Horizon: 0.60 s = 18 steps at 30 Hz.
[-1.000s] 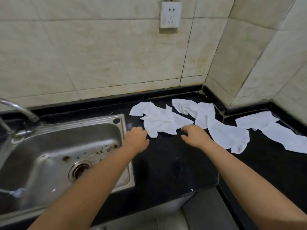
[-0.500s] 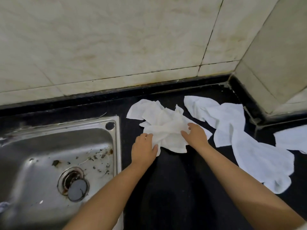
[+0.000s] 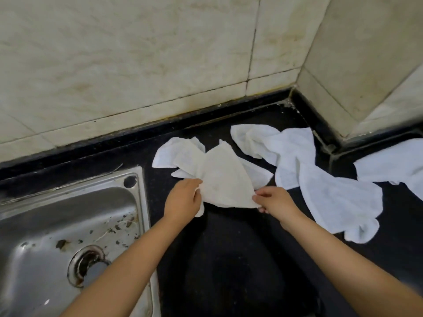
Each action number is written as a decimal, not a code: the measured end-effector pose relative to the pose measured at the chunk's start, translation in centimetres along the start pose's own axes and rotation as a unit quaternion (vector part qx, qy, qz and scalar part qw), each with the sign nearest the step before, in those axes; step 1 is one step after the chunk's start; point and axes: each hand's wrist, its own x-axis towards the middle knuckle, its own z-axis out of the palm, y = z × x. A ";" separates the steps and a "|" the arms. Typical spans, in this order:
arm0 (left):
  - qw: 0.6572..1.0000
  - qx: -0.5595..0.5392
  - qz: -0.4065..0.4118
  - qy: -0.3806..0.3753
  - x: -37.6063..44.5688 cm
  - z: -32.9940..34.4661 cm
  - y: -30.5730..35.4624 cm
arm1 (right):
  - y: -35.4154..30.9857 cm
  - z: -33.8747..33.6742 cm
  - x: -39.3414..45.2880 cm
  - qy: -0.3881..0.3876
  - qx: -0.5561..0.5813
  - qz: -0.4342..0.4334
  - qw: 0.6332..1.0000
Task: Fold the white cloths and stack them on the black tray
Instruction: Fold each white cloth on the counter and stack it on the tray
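Hands both on the same white cloth, which lies crumpled on the black tabletop just right of the steel sink. Left hand: grip pinched on the cloth's near-left edge, a bit of fabric poking out below the palm. Right hand: grip pinched on the near-right corner. Cloth's near edge is pulled between the two grips; its far part is bunched and rests on the tabletop. Second cloth sits rumpled toward the wall corner, overlapping a third cloth that runs down to the right. Fourth cloth is at the right frame edge, apart from the others. Sink basin has dark debris around the drain.
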 end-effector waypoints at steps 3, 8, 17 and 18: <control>0.997 0.018 0.074 -0.027 1.2 0.9 1.9 | 3.9 -1.3 -2.3 0.005 -0.048 0.031 0.998; 0.965 0.155 0.134 -0.166 4.7 4.8 6.0 | 8.2 -2.3 -4.5 0.010 -0.126 0.058 0.990; 0.881 0.326 0.247 -0.237 6.9 9.6 10.7 | 10.6 -1.7 -5.5 0.009 -0.141 0.033 0.989; 0.875 0.337 0.259 -0.231 7.1 9.5 10.8 | 10.6 -1.6 -5.5 0.016 -0.139 0.021 0.990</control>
